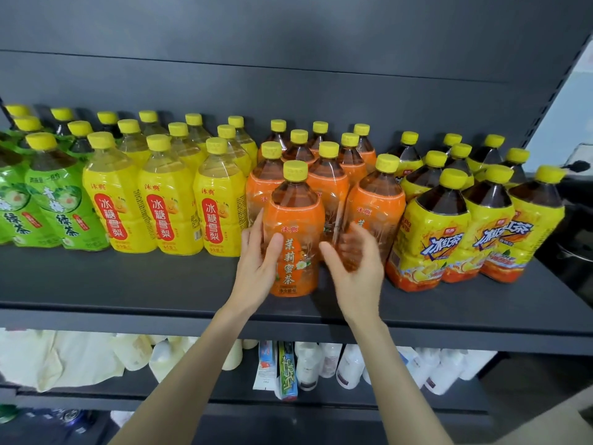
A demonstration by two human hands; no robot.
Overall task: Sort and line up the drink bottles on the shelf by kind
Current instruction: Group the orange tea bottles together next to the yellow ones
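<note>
An orange-labelled tea bottle [293, 232] with a yellow cap stands near the front of the dark shelf [128, 284], ahead of the other orange bottles [373, 203]. My left hand [256, 268] grips its left side, thumb across the label. My right hand [356, 268] is just right of it, fingers loosely curved between this bottle and the orange one behind; whether it touches either is unclear. Left of the orange group stand yellow pear-drink bottles [165, 210] and green-labelled tea bottles [61, 203]. To the right stand yellow-and-red iced-tea bottles [433, 242].
The shelf's front strip is bare to the left of my hands. A grey back panel [288, 75] closes the rear. The shelf below holds white bottles [349, 364] and boxed tubes [287, 370]. A slotted upright [552, 101] bounds the right end.
</note>
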